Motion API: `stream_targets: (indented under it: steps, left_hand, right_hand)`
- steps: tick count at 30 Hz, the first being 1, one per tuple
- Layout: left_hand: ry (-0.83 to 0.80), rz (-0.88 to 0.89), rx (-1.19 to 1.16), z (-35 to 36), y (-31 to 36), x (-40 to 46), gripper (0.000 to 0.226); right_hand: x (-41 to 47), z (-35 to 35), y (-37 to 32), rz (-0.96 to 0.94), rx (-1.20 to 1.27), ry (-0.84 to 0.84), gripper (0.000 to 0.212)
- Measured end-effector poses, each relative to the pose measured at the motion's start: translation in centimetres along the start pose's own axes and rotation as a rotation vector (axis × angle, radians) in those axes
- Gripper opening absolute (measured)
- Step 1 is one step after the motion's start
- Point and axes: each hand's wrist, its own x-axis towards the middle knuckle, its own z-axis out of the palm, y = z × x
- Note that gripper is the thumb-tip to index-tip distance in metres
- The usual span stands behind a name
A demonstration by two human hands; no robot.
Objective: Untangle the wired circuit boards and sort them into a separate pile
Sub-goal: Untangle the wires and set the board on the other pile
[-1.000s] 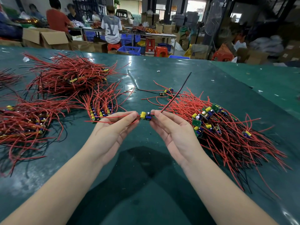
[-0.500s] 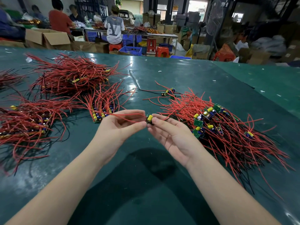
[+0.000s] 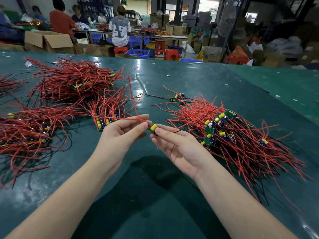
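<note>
Your right hand (image 3: 179, 145) pinches a small circuit board (image 3: 153, 128) with a yellow capacitor above the middle of the green surface (image 3: 189, 80), while your left hand's (image 3: 120, 133) fingers clamp its red wire (image 3: 133, 100). The tangled pile (image 3: 241, 135) lies toward the right edge; sorted bundles (image 3: 72, 80) spread toward the left edge.

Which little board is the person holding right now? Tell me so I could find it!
Look at the green table, near its middle, where the left hand and right hand meet. Pinched between their fingertips is one small circuit board with a yellow part. Unlike the boards lying in the red-wire piles, it is lifted off the table.
</note>
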Motion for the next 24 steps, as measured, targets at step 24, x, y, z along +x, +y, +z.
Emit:
stream_targets:
  steps: [24]
  left_hand:
    - [0.041, -0.079, -0.162, 0.27, 0.11, 0.17, 0.022]
  right_hand:
    - [-0.34, 0.70, 0.29, 0.064, 0.096, 0.025, 0.010]
